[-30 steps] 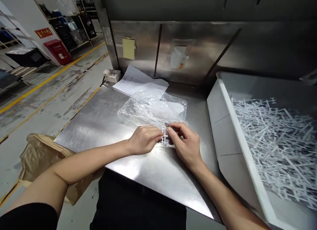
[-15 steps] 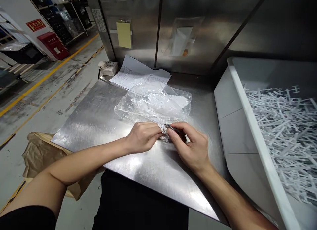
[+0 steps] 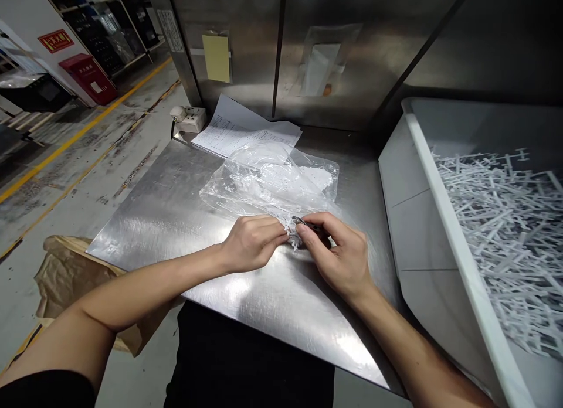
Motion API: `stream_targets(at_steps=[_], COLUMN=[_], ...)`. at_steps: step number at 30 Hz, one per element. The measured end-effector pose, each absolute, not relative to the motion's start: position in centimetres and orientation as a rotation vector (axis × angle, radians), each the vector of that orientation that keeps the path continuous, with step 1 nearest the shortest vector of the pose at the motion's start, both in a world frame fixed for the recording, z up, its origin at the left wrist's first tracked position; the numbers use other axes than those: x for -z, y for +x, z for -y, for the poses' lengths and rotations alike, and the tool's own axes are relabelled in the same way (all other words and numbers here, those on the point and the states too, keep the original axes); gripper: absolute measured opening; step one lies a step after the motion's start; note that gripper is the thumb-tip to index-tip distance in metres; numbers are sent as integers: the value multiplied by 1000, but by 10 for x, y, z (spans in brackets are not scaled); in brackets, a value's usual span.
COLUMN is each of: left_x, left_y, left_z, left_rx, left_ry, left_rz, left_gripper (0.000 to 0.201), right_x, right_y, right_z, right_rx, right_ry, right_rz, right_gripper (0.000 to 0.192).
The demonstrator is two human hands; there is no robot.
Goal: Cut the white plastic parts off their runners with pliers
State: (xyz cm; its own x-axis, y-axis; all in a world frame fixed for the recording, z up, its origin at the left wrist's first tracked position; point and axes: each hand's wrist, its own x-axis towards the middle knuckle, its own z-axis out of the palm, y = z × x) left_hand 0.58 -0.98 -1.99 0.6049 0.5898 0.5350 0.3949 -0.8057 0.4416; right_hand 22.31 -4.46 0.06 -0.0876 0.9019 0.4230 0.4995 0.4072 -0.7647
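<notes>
My left hand (image 3: pixel 251 242) pinches a small white plastic sprue piece (image 3: pixel 292 233) just above the steel table (image 3: pixel 176 214). From the other side, my right hand (image 3: pixel 341 252) grips a small metal cutter (image 3: pixel 303 223) whose tip meets that white piece. Both hands sit at the near edge of a clear plastic bag (image 3: pixel 269 179) holding small white parts. Most of the white piece is hidden by my fingers.
A large white bin (image 3: pixel 422 197) full of white plastic sprues (image 3: pixel 505 220) stands at the right. Printed papers (image 3: pixel 240 129) and a power socket (image 3: pixel 188 118) lie at the back left. A brown paper bag (image 3: pixel 70 279) sits on the floor, left of the table.
The white piece has been turned and drawn tighter between my fingertips, showing less of it. The view has shifted slightly; both hands stay in the same spot.
</notes>
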Motion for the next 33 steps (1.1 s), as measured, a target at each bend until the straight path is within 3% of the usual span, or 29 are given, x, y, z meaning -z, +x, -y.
stream_targets(at_steps=[22, 33], left_x=[20, 20], left_y=[6, 8], left_z=[10, 14], left_rx=[-925, -928], left_ry=[2577, 2536], left_rz=[-756, -811], left_gripper=[30, 28], right_x=[-1, 7], right_y=[222, 221], right_z=[46, 40], right_rx=[-608, -851], right_ry=[-1246, -1303], right_rz=[1723, 1561], right_gripper=[9, 19])
